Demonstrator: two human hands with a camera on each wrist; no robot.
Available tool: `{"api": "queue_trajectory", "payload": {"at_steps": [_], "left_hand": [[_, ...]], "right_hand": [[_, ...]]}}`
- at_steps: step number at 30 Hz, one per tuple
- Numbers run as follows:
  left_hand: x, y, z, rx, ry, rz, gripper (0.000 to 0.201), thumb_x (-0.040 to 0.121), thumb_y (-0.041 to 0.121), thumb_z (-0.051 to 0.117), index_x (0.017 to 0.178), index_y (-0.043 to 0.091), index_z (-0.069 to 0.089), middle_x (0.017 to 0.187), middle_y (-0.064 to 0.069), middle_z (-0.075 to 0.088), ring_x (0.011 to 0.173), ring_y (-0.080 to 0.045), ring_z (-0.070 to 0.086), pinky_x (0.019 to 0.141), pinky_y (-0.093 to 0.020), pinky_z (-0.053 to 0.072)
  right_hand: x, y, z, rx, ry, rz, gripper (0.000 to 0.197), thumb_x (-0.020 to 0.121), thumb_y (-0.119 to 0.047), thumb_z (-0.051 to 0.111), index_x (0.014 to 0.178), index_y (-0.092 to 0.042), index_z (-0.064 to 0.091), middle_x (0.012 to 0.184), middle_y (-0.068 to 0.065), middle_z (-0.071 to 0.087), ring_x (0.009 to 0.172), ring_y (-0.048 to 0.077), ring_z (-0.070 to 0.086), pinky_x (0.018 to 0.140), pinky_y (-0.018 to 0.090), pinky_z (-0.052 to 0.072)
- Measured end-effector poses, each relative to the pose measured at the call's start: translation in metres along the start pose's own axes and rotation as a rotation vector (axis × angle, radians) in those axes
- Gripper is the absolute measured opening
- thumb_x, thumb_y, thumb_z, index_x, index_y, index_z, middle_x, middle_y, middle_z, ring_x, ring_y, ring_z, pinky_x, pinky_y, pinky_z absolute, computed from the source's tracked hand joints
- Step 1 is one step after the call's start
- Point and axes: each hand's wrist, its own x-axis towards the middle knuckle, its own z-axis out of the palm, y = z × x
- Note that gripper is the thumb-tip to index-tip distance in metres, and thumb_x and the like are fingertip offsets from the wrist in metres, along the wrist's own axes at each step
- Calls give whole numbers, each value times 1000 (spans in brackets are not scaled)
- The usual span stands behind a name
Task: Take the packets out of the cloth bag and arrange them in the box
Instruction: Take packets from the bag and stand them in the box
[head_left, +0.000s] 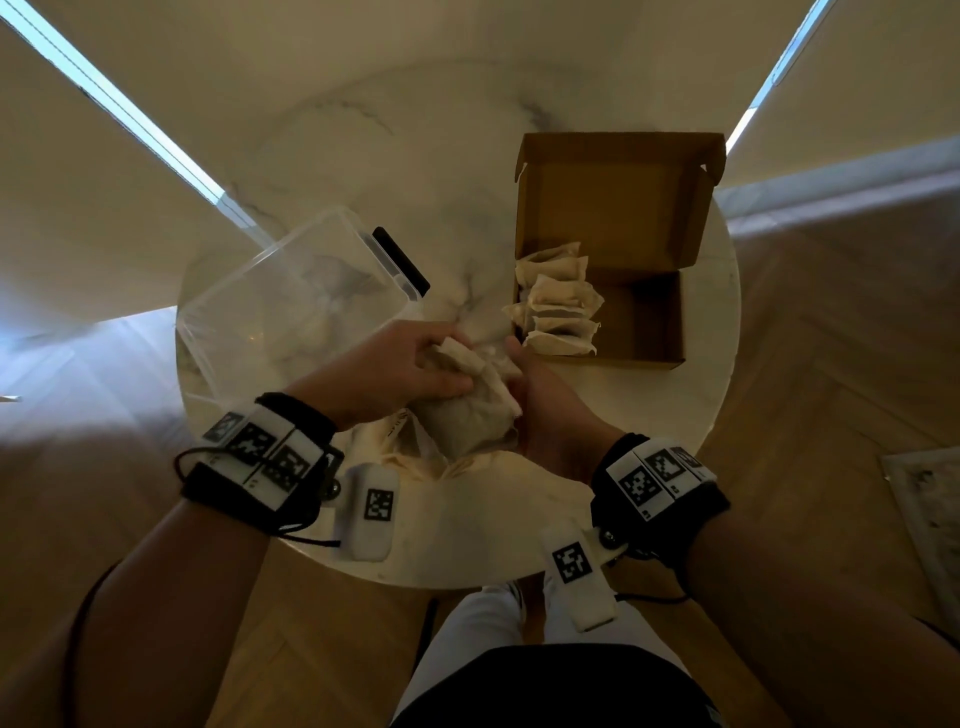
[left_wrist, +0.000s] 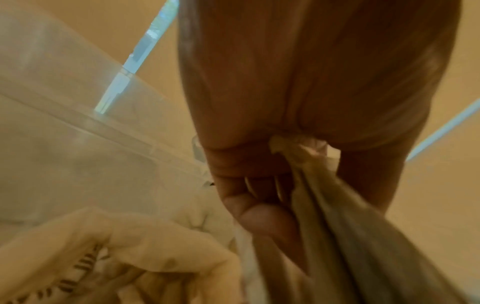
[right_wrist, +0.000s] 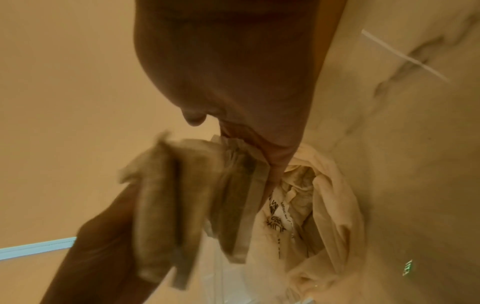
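A stack of several pale packets (head_left: 467, 415) is held between both hands just above the crumpled cream cloth bag (head_left: 405, 457) near the table's front edge. My left hand (head_left: 447, 369) grips the stack from the left, fingers curled over its top. My right hand (head_left: 519, 384) clasps it from the right, its fingers mostly hidden behind the stack. In the right wrist view the packets (right_wrist: 194, 195) stand edge-on above the open bag (right_wrist: 324, 195). The brown cardboard box (head_left: 644, 322) stands open at the right, with a row of packets (head_left: 558, 312) along its left side.
A clear plastic container (head_left: 291, 291) sits tilted at the left of the round marble table (head_left: 623, 415), close to my left hand, with a dark flat object (head_left: 402, 260) beside it. The box lid (head_left: 613, 197) stands up at the back. Wooden floor surrounds the table.
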Motion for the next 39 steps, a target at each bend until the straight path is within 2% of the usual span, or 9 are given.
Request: {"api": "queue_trajectory", "payload": {"at_steps": [4, 11, 14, 19, 23, 27, 30, 34, 39], "left_hand": [[13, -6, 8, 313, -6, 11, 20, 81, 38, 71, 99, 39, 62, 95, 16, 63, 91, -5, 61, 81, -25, 48], [12, -8, 12, 251, 43, 64, 22, 84, 33, 70, 106, 32, 65, 98, 11, 67, 89, -2, 61, 79, -22, 50], [11, -9, 18, 244, 11, 84, 22, 84, 34, 70, 105, 30, 66, 99, 9, 68, 92, -8, 62, 86, -34, 53], [6, -6, 16, 229, 187, 83, 16, 84, 35, 69, 100, 30, 67, 94, 11, 66, 90, -7, 62, 86, -38, 54], [-7, 7, 12, 266, 454, 311, 15, 84, 19, 71, 99, 22, 67, 91, 9, 68, 84, -7, 62, 79, -32, 53], [-10, 2, 29, 644, 586, 650, 23, 79, 10, 70, 101, 13, 66, 85, -2, 66, 78, -12, 50, 70, -28, 42], [-11, -23, 58, 844, 499, 659, 22, 81, 14, 56, 100, 15, 66, 90, -2, 67, 84, -18, 50, 71, -29, 39], [-16, -41, 82, 828, 507, 603, 24, 89, 22, 50, 101, 14, 69, 101, -2, 69, 96, -21, 56, 76, -35, 47], [-19, -40, 95, 824, 515, 617, 23, 89, 25, 58, 106, 14, 69, 108, -2, 68, 103, -19, 51, 88, -30, 37]], "right_hand": [[-1, 2, -2, -26, -8, 40, 64, 99, -60, 26, 134, -17, 57, 125, 8, 67, 112, 21, 64, 91, 35, 52], [-3, 4, -2, -18, 6, 29, 53, 101, -51, 32, 128, -17, 61, 118, 8, 69, 100, 19, 67, 84, 33, 54], [-3, 4, 0, -22, 6, 3, 49, 102, -49, 31, 122, -18, 63, 114, 7, 71, 98, 18, 68, 83, 32, 54], [-1, 4, 1, 11, 13, -8, 51, 100, -50, 37, 131, -18, 60, 122, 9, 68, 107, 23, 66, 80, 35, 56], [-1, 3, -2, 37, -18, -16, 59, 100, -53, 32, 135, -12, 56, 130, 16, 62, 114, 31, 61, 88, 42, 54], [-3, 1, -3, 95, -51, -6, 65, 100, -58, 23, 126, -12, 60, 115, 13, 68, 98, 26, 67, 81, 38, 56], [3, -1, -1, 79, 5, -21, 70, 100, -60, 19, 126, -10, 59, 111, 13, 67, 94, 22, 64, 80, 34, 51], [9, 4, -1, 6, 121, -87, 55, 107, -27, 19, 142, 13, 34, 131, 35, 46, 90, 29, 56, 67, 23, 42], [3, 6, -5, 9, 39, -112, 36, 100, -25, 50, 124, 0, 60, 103, 10, 69, 87, 17, 66, 70, 24, 54]]}}
